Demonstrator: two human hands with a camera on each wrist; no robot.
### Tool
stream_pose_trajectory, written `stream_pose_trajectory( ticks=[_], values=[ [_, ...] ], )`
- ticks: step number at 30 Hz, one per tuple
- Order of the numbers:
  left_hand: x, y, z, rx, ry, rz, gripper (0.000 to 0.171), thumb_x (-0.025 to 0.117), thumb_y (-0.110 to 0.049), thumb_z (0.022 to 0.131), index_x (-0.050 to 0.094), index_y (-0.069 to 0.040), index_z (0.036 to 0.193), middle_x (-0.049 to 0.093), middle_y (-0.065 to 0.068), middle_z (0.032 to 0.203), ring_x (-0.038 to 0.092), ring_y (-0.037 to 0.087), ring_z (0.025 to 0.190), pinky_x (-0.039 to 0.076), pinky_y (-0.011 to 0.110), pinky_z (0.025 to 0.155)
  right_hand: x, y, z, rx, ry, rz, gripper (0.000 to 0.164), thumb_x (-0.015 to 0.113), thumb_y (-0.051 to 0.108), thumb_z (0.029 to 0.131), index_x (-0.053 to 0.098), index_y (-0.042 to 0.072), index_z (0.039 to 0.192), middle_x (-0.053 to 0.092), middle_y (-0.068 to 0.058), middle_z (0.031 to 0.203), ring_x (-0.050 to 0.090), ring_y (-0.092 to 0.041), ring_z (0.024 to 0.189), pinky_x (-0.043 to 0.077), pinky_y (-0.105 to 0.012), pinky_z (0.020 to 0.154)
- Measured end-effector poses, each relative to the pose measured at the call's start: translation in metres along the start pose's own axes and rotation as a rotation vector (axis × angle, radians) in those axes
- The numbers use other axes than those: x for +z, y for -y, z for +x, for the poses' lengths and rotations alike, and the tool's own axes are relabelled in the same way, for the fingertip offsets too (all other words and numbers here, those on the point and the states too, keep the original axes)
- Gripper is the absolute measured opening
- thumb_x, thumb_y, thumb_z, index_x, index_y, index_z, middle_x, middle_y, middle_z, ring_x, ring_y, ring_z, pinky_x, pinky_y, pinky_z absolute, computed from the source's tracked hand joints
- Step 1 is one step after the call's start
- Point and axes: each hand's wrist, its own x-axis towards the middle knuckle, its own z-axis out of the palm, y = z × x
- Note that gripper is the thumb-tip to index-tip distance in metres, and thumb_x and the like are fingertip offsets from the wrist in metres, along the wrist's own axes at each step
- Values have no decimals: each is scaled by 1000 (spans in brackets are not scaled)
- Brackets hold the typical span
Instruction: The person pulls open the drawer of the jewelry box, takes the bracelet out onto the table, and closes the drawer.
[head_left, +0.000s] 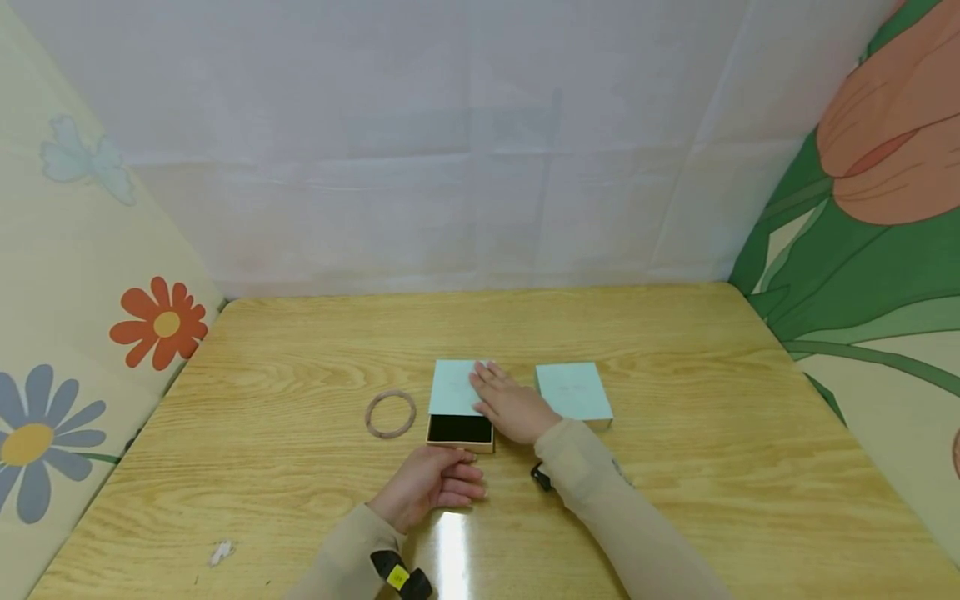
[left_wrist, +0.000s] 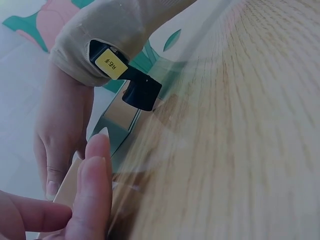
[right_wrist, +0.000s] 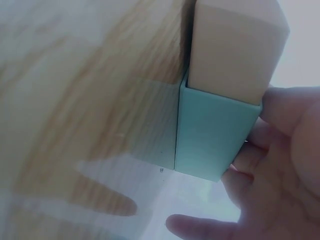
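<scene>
A turquoise box (head_left: 453,387) lies on the table (head_left: 300,492), its black-lined drawer (head_left: 460,429) partly out.

I seem to be looking into a small recording booth, set up around one wood-grain worktop (head_left: 300,350); I can't tell what building holds it. A creased white sheet (head_left: 450,167) hangs behind the far edge, and a cream panel (head_left: 60,275) with printed flowers (head_left: 167,323) runs along the left edge. Past the far right corner I see a big printed tulip (head_left: 900,150). Each sleeve cuff carries a black device (head_left: 417,586) with a yellow label (head_left: 397,577), like filming gear.
</scene>
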Motion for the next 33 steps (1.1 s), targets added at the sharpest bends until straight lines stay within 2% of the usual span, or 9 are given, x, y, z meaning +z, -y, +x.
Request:
stream_pose_trajectory(
  ticks=[11, 18, 25, 33],
  values=[
    [-1, 1, 2, 12, -8, 2, 29, 40, -10, 103, 55, 10, 117, 70, 5, 83, 71, 17, 74, 58, 29, 65, 1, -1, 1, -7, 0, -2, 52, 42, 26, 106, 33, 0, 149, 22, -14, 158, 17, -30, 146, 23, -46, 115],
    [-3, -2, 1, 19, 34, -4, 30, 36, -11, 104, 56, 9, 115, 71, 6, 87, 71, 18, 77, 58, 29, 68, 0, -1, 1, -9, -7, 4, 51, 44, 23, 105, 34, -1, 149, 24, -15, 157, 18, -30, 145, 26, -46, 114],
    [0, -4, 3, 0, -2, 23, 31, 36, -10, 104, 51, 12, 121, 70, 6, 86, 70, 17, 76, 58, 30, 68, -3, 2, -1, -17, -7, 9, 51, 43, 23, 105, 34, -3, 148, 24, -16, 157, 18, -31, 145, 26, -46, 114],
    [0, -4, 3, 2, -9, 20, 30, 37, -10, 104, 51, 11, 120, 70, 5, 86, 70, 16, 75, 58, 27, 66, -4, 3, -2, -10, -3, 10, 51, 43, 24, 105, 34, -3, 148, 24, -16, 157, 18, -31, 145, 26, -47, 114]
  ],
)
